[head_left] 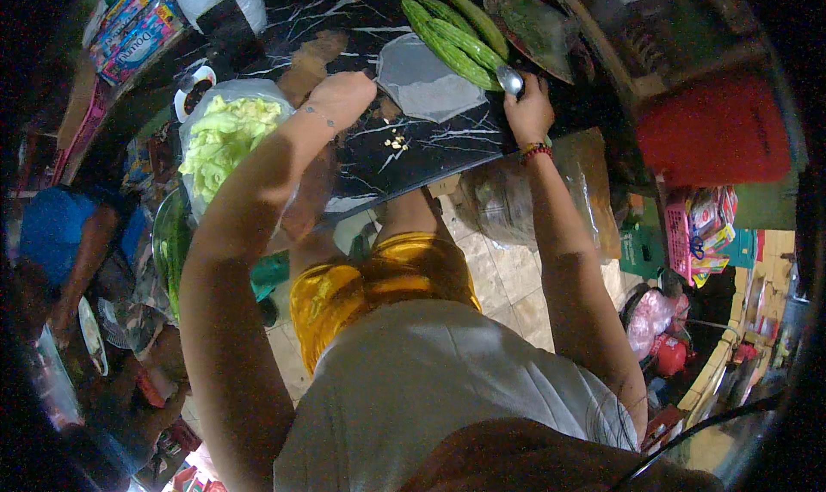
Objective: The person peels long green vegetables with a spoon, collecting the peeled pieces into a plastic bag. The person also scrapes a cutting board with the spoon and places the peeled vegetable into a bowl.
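My right hand (pixel 529 112) grips a metal spoon (pixel 509 81), its rounded bowl showing above my fingers. Just beyond it lie several long, ridged green bitter gourds (pixel 452 40) at the far right of the dark marbled table (pixel 370 169). My left hand (pixel 346 96) is curled closed over the table, and what its fingers hold, if anything, is hidden. Between my hands is a flat translucent grey sheet or board (pixel 430 77). Small pale bits (pixel 394 139) are scattered in front of it. Left of my left forearm, a clear plastic bag (pixel 191 118) holds pale green cut vegetable pieces (pixel 228 144).
Behind the bag stands a small white bowl (pixel 183 105) with dark contents. A dark round tray (pixel 533 32) sits beyond the gourds. More green gourds (pixel 172 251) lie in a basin at my left. A person in blue (pixel 64 234) is farther left. A red container (pixel 710 139) is at right.
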`<state>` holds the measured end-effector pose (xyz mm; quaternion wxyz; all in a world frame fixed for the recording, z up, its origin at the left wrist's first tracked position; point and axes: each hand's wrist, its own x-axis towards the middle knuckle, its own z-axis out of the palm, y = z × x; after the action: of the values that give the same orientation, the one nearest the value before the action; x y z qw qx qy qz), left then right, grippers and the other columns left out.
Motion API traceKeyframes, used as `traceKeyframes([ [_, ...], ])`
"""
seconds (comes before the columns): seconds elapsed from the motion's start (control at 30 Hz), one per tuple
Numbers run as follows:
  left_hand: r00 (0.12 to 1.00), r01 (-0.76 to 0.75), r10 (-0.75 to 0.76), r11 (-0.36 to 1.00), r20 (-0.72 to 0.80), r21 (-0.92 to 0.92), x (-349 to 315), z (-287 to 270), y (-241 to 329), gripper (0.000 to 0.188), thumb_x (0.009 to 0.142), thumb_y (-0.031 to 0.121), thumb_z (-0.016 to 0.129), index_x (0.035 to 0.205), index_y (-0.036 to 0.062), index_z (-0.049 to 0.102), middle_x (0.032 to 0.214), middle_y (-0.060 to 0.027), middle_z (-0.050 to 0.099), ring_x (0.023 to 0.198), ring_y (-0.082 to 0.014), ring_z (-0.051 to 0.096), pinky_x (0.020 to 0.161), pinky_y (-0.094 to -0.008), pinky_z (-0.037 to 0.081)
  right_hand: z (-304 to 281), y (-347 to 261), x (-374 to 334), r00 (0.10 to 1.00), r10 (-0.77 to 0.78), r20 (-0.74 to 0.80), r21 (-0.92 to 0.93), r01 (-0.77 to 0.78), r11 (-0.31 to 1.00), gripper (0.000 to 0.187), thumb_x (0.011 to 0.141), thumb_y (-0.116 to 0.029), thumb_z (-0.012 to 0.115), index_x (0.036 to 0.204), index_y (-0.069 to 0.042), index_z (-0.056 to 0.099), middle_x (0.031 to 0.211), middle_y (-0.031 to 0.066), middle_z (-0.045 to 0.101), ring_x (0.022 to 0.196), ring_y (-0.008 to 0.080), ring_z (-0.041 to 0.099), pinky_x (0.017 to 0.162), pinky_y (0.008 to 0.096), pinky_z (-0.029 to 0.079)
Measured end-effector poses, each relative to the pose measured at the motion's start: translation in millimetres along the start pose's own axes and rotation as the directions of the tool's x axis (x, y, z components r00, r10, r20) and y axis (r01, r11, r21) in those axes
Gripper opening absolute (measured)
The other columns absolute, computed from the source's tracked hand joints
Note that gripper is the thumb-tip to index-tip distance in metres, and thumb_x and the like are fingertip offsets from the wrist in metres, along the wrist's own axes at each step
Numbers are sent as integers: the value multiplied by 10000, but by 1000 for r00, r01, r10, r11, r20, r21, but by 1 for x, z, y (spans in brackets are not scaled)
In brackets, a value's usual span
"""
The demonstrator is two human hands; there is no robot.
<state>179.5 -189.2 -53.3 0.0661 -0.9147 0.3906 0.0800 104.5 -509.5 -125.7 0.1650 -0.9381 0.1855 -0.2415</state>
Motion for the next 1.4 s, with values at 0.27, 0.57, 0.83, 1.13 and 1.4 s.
traceKeyframes([
  [0.27, 989, -37, 0, 967, -145, -253, -5, 11, 8, 157, 780, 28, 542, 905, 5, 635, 1022, -249, 623, 1007, -415, 597, 900, -483, 487, -8, -10, -3, 999, 37, 34, 18, -37, 999, 424, 770, -280, 649, 1163, -135, 579, 1122, 175, 591, 913, 410, 628, 738, 513, 519],
  [0.57, 927, 200, -276, 936, -252, -289, -43, 61, 117, 653, 912, 279, 451, 1417, -102, 285, 1492, -315, 226, 1422, -428, 178, 1162, -492, 177, -5, -5, -4, 1000, 3, -23, 14, -3, 1000, 404, 770, -260, 654, 1143, -124, 583, 1111, 177, 600, 932, 410, 622, 753, 504, 517],
  [0.83, 954, 163, -268, 836, -131, -524, -60, 29, 102, 417, 814, 56, 541, 1198, -105, 517, 1354, -274, 426, 1201, -410, 501, 1017, -409, 438, 2, -2, -3, 998, 20, -61, -28, -22, 999, 392, 776, -222, 653, 1158, -153, 597, 1099, 134, 599, 911, 372, 627, 755, 472, 512],
  [1.13, 829, 168, -323, 923, -457, -347, -34, 67, 90, 505, 877, 184, 508, 1279, -120, 470, 1363, -281, 439, 1317, -402, 381, 1115, -408, 315, 6, 0, 0, 998, -3, -68, -31, 1, 1000, 379, 777, -222, 656, 1146, -165, 594, 1116, 117, 590, 939, 377, 621, 768, 477, 516],
  [1.4, 823, 41, -252, 920, -508, -390, -67, 69, 120, 443, 893, 152, 520, 1283, -57, 497, 1327, -217, 504, 1294, -339, 435, 1086, -380, 368, -1, -10, -4, 999, 36, -22, -48, -37, 998, 410, 777, -252, 661, 1162, -135, 586, 1197, 195, 573, 968, 403, 620, 792, 491, 521],
])
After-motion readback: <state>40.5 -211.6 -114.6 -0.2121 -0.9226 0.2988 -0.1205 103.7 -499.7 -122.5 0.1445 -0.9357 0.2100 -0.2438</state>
